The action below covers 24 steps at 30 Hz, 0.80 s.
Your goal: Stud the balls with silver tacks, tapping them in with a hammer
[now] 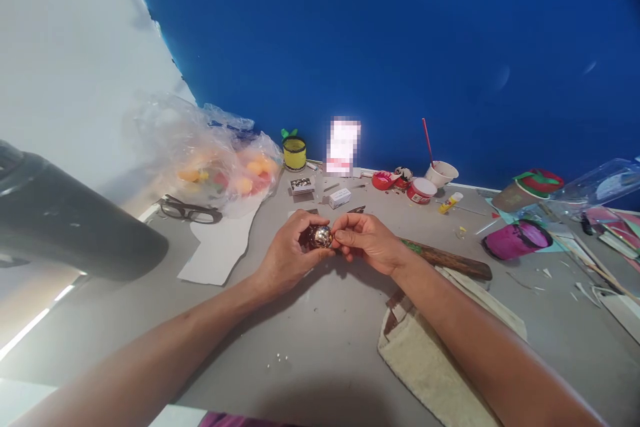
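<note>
Both hands meet mid-tabletop. The left hand curls closed around a small shiny gold-and-silver ball, and the right hand pinches the ball's right side between thumb and fingertips, just above the grey tabletop. The risk, I'd say: that slick, round ball slips the pinch and rolls off toward the brown wooden stick on the right.

A shiny ball is half hidden by the fingers of the left hand and right hand. A pixelated patch blurs something farther back. A dark shape is cut off at left; a clear bottle at right.
</note>
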Motion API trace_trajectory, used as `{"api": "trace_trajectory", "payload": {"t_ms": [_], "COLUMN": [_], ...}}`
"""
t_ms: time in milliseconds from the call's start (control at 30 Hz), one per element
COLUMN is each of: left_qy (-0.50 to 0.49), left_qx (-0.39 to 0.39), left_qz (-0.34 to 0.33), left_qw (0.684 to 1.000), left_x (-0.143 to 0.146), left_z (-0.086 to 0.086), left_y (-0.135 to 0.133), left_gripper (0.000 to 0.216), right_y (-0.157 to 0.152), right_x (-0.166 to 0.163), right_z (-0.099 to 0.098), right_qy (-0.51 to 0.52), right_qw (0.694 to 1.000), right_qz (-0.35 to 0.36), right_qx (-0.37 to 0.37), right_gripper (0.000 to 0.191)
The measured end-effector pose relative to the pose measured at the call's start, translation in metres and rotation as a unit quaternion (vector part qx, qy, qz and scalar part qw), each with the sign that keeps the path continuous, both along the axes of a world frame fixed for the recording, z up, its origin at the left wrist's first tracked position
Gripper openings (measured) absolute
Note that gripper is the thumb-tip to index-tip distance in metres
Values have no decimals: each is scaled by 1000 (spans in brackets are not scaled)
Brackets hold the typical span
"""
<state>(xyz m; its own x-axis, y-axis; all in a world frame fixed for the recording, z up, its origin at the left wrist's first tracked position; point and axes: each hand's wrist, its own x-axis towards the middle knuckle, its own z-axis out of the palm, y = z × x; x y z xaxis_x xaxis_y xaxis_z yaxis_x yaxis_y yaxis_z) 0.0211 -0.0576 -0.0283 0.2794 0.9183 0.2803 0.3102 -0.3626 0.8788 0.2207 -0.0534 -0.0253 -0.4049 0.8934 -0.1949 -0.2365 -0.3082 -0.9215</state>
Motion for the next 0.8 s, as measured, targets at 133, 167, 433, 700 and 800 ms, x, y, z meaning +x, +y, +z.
{"api": "trace_trajectory", "payload": {"t_ms": [133, 167, 433, 700, 800], "left_qy": [0, -1, -8, -17, -16], "left_qx": [-9, -10, -34, -44, -49], "left_qz": [-3, -3, -4, -6, -2], "left_qw": [1000, 1000, 999, 999, 999], "left_x": [0, -1, -1, -1, 0], "left_z": [-3, -4, -7, -4, -1], "left_y": [-1, -1, 0, -3, -5], "left_gripper": [32, 32, 32, 33, 33], "right_y": [-1, -1, 0, 0, 0], "right_x": [0, 0, -1, 0, 0], "right_z": [1, 2, 4, 4, 4], "right_qy": [-6, -7, -23, -35, -43], "right_qw": [1000, 1000, 1000, 999, 999], "right_qz": [-4, -6, -8, 5, 7], "right_qx": [-1, -2, -8, 4, 15], "right_gripper": [36, 36, 36, 37, 36]}}
